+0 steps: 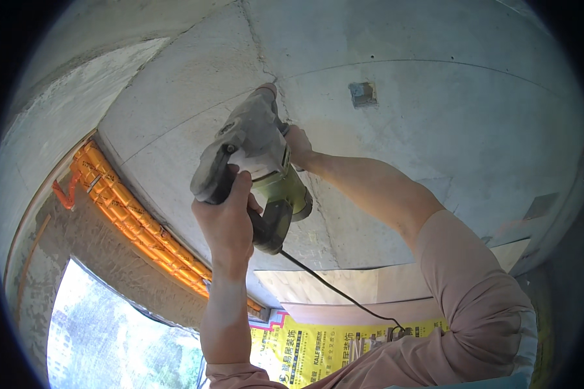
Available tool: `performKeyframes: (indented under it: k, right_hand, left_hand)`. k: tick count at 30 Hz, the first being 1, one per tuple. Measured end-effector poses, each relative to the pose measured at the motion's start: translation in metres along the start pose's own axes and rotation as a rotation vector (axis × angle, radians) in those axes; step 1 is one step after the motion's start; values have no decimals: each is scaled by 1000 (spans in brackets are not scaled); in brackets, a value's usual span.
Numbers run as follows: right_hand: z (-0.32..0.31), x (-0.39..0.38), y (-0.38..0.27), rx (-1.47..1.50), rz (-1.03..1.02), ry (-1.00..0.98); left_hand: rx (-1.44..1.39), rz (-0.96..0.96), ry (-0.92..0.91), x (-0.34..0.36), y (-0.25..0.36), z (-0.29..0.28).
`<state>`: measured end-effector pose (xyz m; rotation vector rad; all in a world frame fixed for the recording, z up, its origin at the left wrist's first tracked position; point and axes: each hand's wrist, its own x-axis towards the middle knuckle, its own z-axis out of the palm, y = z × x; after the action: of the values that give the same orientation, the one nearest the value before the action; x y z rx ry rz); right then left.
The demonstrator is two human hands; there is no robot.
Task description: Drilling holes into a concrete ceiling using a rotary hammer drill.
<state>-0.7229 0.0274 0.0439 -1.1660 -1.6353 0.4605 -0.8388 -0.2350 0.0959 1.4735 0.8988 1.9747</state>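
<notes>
A grey and green rotary hammer (pixel 266 155) is raised overhead, its nose pointing at the grey concrete ceiling (pixel 409 142). My left hand (pixel 226 223) is wrapped round the black rear handle at the tool's lower left. On the far side of the body, my right hand (pixel 298 146) grips near the front, partly hidden by the tool. The nose sits at a thin line in the concrete; its bit is not plainly visible, and I cannot tell whether it touches. A black power cord (pixel 334 290) runs from the rear handle down toward my right shoulder.
A square recess (pixel 363 94) is cut into the ceiling right of the tool. Orange wrapped pipes (pixel 143 217) run along the left edge, above a bright window (pixel 120 330). Pale boards (pixel 350 285) and yellow printed sheeting (pixel 311 343) lie beyond my arms.
</notes>
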Motion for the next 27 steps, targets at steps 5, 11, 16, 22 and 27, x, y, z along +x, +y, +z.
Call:
performKeyframes:
  k: [5, 11, 16, 22, 27]
  right_hand:
    - [-6, 0, -8, -70, 32, 65]
    - [-13, -4, -19, -43, 114, 36]
    - [-18, 2, -18, -101, -7, 87]
    - [-26, 9, -20, -148, 2, 80]
    - [-33, 7, -25, -184, 21, 56]
  left_hand:
    - [12, -19, -44, 12, 0, 3]
    - [28, -90, 4, 21, 2, -1]
    - [49, -80, 4, 23, 11, 6]
    - [53, -101, 12, 31, 16, 13]
    - [6, -126, 24, 33, 5, 9]
